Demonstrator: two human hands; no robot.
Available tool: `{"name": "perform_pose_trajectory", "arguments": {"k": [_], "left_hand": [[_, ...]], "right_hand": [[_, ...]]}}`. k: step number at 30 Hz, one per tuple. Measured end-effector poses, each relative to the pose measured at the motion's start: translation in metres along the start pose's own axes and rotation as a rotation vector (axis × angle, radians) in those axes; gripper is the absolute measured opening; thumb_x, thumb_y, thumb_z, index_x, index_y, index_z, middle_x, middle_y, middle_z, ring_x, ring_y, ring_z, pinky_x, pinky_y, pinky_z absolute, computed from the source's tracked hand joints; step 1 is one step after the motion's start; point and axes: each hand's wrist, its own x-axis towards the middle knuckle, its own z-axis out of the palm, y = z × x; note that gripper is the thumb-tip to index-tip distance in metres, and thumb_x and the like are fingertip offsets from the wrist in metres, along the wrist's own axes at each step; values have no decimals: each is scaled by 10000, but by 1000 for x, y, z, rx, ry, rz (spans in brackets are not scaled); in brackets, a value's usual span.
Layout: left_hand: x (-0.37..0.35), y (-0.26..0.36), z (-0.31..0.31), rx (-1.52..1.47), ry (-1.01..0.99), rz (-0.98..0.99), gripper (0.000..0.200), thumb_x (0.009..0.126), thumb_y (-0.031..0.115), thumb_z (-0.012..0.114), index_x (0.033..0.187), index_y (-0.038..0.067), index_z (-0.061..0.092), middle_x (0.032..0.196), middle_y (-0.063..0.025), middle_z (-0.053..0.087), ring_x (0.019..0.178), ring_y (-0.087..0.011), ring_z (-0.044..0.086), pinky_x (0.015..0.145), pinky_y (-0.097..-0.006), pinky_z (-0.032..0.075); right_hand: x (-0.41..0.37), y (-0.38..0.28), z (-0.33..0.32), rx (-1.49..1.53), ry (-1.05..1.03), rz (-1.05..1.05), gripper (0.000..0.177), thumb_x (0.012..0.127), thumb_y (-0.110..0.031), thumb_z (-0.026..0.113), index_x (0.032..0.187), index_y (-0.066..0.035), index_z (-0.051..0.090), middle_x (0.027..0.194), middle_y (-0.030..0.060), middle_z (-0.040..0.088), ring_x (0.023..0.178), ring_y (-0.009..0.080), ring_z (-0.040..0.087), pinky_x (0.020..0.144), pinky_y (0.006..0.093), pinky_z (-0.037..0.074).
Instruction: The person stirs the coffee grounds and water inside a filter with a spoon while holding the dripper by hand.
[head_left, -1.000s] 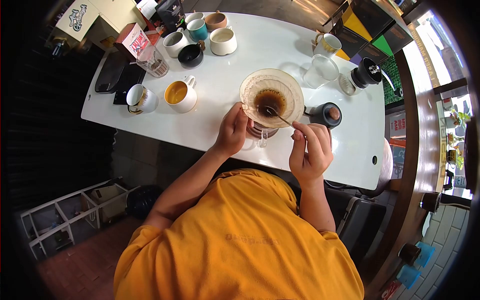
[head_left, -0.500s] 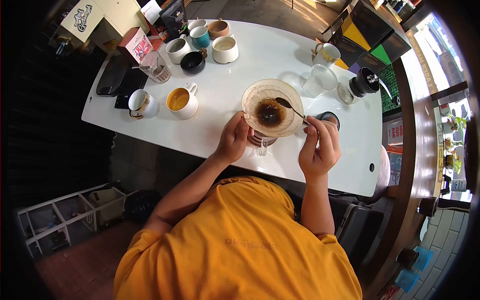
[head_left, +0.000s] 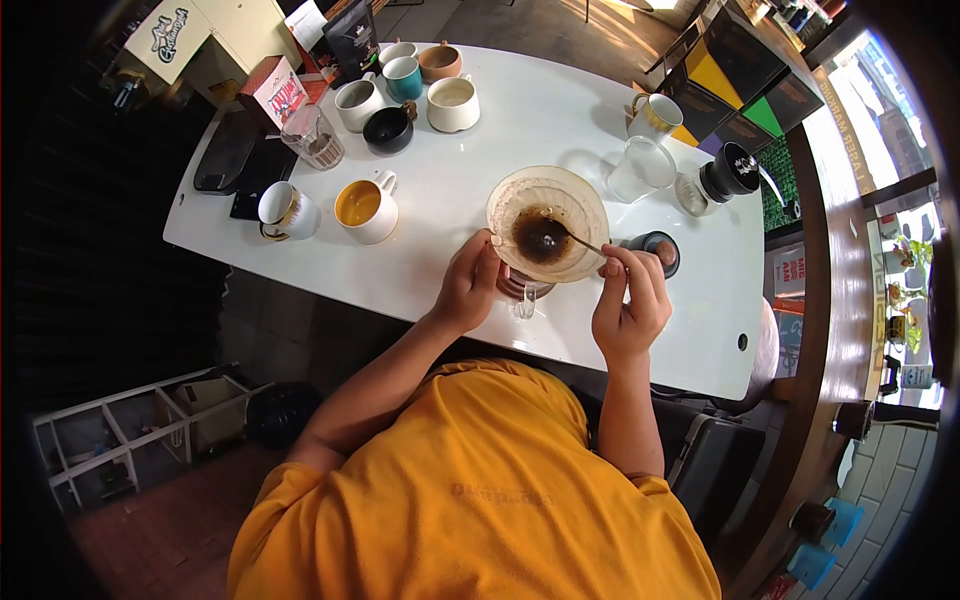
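Observation:
A coffee dripper with a paper filter sits over a glass server near the table's front edge. Dark wet coffee lies at the bottom of the filter. My left hand is closed on the dripper's left side, its fingertips at the rim. Pinched in my right hand is a spoon, whose bowl dips into the coffee. Behind my right fingers stands a small dark round container, partly hidden by them.
A white mug with a yellow inside and a patterned mug stand to the left. Several cups, including a black one, are grouped at the back. A clear plastic cup and a coffee grinder stand on the right of the white table.
My right hand has lowered the spoon, and its bowl has gone from above the filter's right side down into the coffee. My left hand stays on the dripper.

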Motion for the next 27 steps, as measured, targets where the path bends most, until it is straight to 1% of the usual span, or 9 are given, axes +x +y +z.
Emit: {"name": "perform_pose_trajectory", "arguments": {"k": [5,9,11,13,15,25,27], "left_hand": [[1,-1,0,6,3,-3,282,1032,261,357,925,35,488,745,1,503,680,-64,462,638,-218,414],[0,0,0,6,11,-2,276,1031,251,356,919,36,486,746,-2,504,678,-70,462,636,-220,411],[0,0,0,15,14,-4,275,1031,250,356,914,37,484,745,-4,502,678,-73,462,637,-221,410],[0,1,1,12,15,12,278,1031,256,356,907,40,480,743,-5,499,680,-76,460,640,-222,408],[0,1,0,18,15,16,282,1031,262,356,908,40,479,742,-5,497,680,-76,459,641,-223,407],[0,3,1,36,18,27,310,1034,296,357,916,39,483,738,-2,492,675,-74,451,637,-224,401],[1,3,1,31,12,27,307,1034,294,357,917,39,483,737,-2,491,674,-74,450,637,-222,400]], "right_hand": [[-3,-4,2,29,-20,42,117,803,95,608,903,43,639,741,107,616,662,232,573,601,296,452],[-3,-10,3,33,-39,28,116,798,93,616,900,44,639,745,113,613,660,238,568,603,303,450],[-3,-11,5,-4,-30,-49,97,851,78,555,881,46,641,740,106,617,621,188,574,566,273,451],[-6,-15,4,0,-34,-36,95,848,80,556,881,49,640,743,109,621,630,196,577,572,278,454],[-9,-18,3,32,-45,9,112,789,81,628,894,43,641,747,117,610,657,252,565,595,312,447],[-18,-28,3,45,-36,14,147,770,97,623,909,53,643,745,116,612,670,249,582,600,308,461],[-19,-29,2,34,-36,-12,147,768,97,625,909,57,640,751,121,617,664,251,585,594,311,462]]}}
